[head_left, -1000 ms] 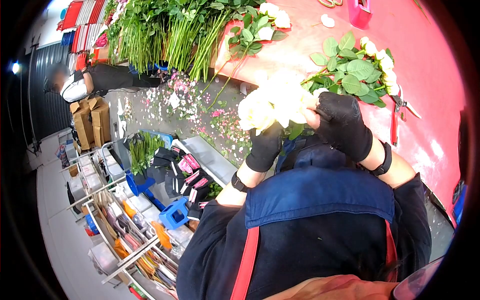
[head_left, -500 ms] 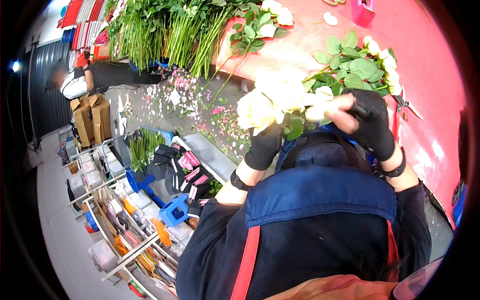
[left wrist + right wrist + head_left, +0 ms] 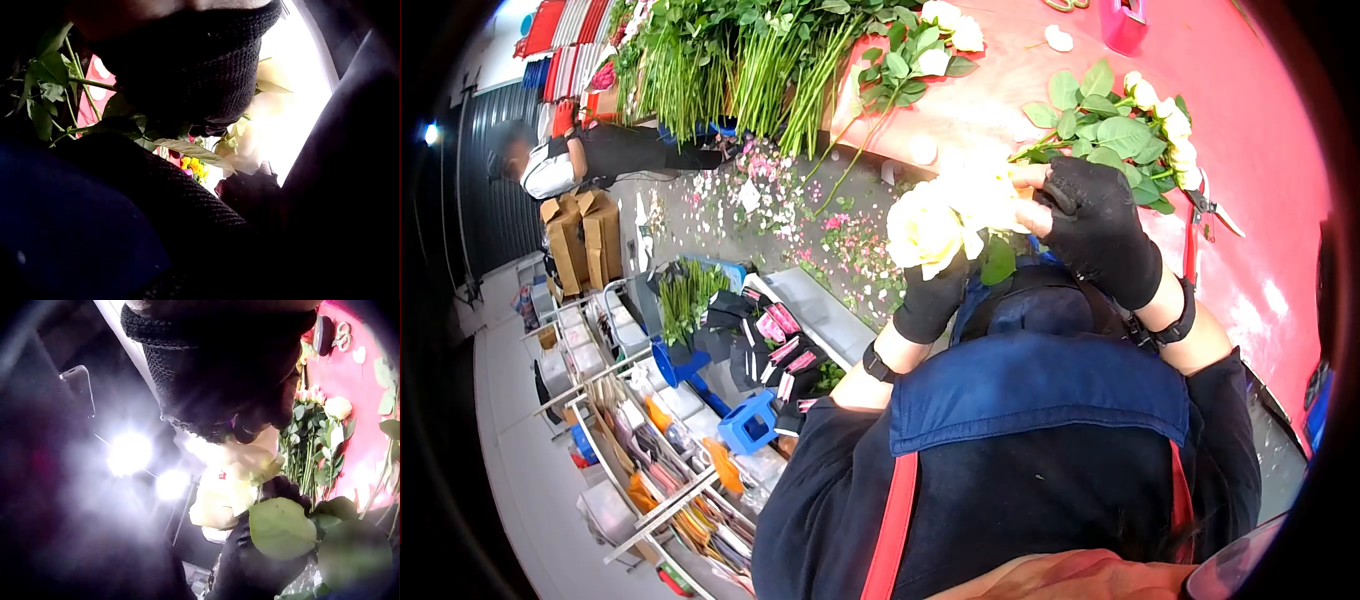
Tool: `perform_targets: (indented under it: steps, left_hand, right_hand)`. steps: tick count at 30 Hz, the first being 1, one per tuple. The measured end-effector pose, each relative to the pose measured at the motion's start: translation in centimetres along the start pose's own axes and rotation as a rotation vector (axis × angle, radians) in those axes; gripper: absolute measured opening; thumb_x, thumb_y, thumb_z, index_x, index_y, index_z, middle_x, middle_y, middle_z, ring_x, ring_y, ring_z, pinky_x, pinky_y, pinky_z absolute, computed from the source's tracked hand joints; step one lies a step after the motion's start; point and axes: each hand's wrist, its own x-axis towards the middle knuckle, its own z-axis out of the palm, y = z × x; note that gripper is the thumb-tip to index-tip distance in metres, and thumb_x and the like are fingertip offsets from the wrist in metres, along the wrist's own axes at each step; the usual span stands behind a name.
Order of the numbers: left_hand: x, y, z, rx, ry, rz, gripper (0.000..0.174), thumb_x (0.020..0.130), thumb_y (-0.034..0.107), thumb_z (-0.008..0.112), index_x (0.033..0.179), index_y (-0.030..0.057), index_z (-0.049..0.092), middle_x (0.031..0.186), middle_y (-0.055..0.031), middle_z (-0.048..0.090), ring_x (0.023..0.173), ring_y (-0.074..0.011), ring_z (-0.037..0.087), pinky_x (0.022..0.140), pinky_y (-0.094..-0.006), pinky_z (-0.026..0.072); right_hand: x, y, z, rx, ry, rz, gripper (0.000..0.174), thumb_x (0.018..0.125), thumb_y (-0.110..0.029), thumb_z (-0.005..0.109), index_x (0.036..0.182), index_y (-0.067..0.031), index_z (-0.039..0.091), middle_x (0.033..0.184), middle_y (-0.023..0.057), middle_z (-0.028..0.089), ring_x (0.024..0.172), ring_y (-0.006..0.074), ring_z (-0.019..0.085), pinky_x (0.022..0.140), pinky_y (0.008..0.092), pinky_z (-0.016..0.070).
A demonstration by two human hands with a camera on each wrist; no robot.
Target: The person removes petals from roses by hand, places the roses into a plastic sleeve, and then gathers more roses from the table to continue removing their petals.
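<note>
Several cream-white roses (image 3: 927, 232) are bunched in front of the person's chest in the head view. The left hand (image 3: 932, 300), in a black fingerless glove, is below the blooms and grips the bunch, its fingers largely hidden. At the right side of the blooms, the right hand (image 3: 1095, 225), gloved alike, touches a bloom with thumb and fingertips, fingers bent. The right wrist view shows the right hand (image 3: 219, 381) over the pale petals (image 3: 219, 500), with a green leaf (image 3: 282, 528) below. Dark glove fabric (image 3: 187, 69) fills much of the left wrist view.
On the red table (image 3: 1260, 150) lie a rose bunch (image 3: 1120, 135), pruning shears (image 3: 1200, 210) and a pink container (image 3: 1122, 25). Long green stems (image 3: 750, 80) hang over its edge. Petals litter the floor (image 3: 790, 230). Another person (image 3: 550, 165) stands at the far left.
The right hand moved right, away from the blooms, then came back left to touch them. The rose heads have shifted slightly right.
</note>
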Motion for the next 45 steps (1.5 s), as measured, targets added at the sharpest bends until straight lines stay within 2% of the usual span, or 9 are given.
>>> perform_targets:
  steps: [11,16,25,28,30,33,36,39,45]
  left_hand:
    - [-0.1,-0.4,-0.3,0.097,0.006,0.098,0.027,0.097,0.006,0.053,0.122,-0.0019,0.058,0.117,-0.0117,0.065,0.103,-0.02,0.062,0.091,-0.034,0.0514]
    - [0.6,1.5,0.0,0.032,0.046,0.012,0.033,0.088,0.003,0.056,0.12,0.0022,0.064,0.1,-0.0139,0.07,0.091,-0.0262,0.068,0.081,-0.0372,0.0528]
    - [0.4,1.0,-0.8,0.227,-0.062,0.091,0.036,0.09,0.009,0.051,0.123,0.0065,0.064,0.108,-0.0134,0.07,0.099,-0.0286,0.067,0.086,-0.0375,0.0517]
    - [0.5,0.5,-0.9,0.228,-0.04,0.103,0.038,0.089,0.011,0.052,0.125,0.0082,0.063,0.111,-0.0132,0.07,0.102,-0.0297,0.066,0.089,-0.0386,0.0503]
    - [0.6,0.6,-1.3,0.324,-0.034,0.166,0.038,0.088,0.011,0.054,0.125,0.0077,0.064,0.113,-0.0138,0.069,0.103,-0.0306,0.065,0.09,-0.0389,0.0498]
    - [0.4,-0.1,-1.4,0.388,-0.032,0.204,0.036,0.087,0.01,0.059,0.122,0.0053,0.064,0.115,-0.0147,0.067,0.103,-0.0319,0.064,0.09,-0.0393,0.0496]
    - [0.5,0.1,-1.2,0.144,-0.021,0.088,0.032,0.089,0.007,0.059,0.12,0.0037,0.064,0.113,-0.0149,0.067,0.102,-0.0317,0.064,0.09,-0.0402,0.0493]
    - [1.2,1.2,-0.9,-0.107,-0.005,-0.024,0.028,0.093,0.007,0.057,0.12,0.0032,0.064,0.114,-0.0146,0.067,0.104,-0.0295,0.063,0.093,-0.0396,0.0487]
    - [1.3,-0.4,-0.1,-0.237,0.019,0.038,0.029,0.094,0.007,0.057,0.122,-0.0001,0.06,0.116,-0.0113,0.067,0.105,-0.0214,0.063,0.094,-0.0359,0.0497]
  right_hand:
    - [-0.9,-0.9,0.6,-0.105,-0.012,0.135,0.007,0.077,-0.005,0.073,0.082,-0.0025,0.068,0.07,0.0111,0.063,0.059,0.0261,0.061,0.054,0.0356,0.048]
    - [-0.8,-0.6,0.1,-0.138,-0.013,0.026,0.007,0.079,-0.002,0.071,0.084,-0.0046,0.068,0.071,0.0082,0.064,0.06,0.024,0.062,0.053,0.0344,0.0476]
    - [-0.2,-1.5,-1.4,0.04,0.081,0.128,0.007,0.079,-0.008,0.073,0.083,-0.0034,0.069,0.07,0.0109,0.064,0.061,0.0242,0.062,0.056,0.0331,0.0472]
    - [-0.4,-2.6,-4.0,0.505,-0.157,0.317,0.018,0.072,-0.009,0.082,0.084,-0.0027,0.07,0.069,0.011,0.064,0.061,0.0243,0.063,0.059,0.0343,0.0486]
    - [0.0,-1.9,-5.0,0.459,-0.382,0.295,0.026,0.07,-0.015,0.085,0.086,-0.0012,0.07,0.072,0.0115,0.066,0.066,0.0263,0.066,0.063,0.0369,0.05]
    - [-0.8,0.3,-3.1,0.213,-0.282,0.327,0.018,0.082,-0.019,0.076,0.089,-0.0024,0.071,0.068,0.0106,0.065,0.064,0.0237,0.066,0.062,0.0344,0.0492]
    - [-0.9,0.4,-1.7,0.37,-0.319,0.713,0.02,0.086,-0.019,0.073,0.097,-0.0035,0.07,0.076,0.0061,0.065,0.066,0.0143,0.06,0.059,0.0303,0.0451]
    - [-0.6,-0.2,0.3,0.345,0.044,0.496,0.018,0.084,-0.016,0.073,0.096,-0.0033,0.069,0.082,0.0062,0.063,0.067,0.0122,0.056,0.059,0.0279,0.0426]
    - [-1.6,0.3,0.0,0.397,-0.065,0.466,0.014,0.079,-0.009,0.072,0.09,-0.0025,0.066,0.084,0.0049,0.061,0.067,0.0121,0.052,0.061,0.0265,0.0425]
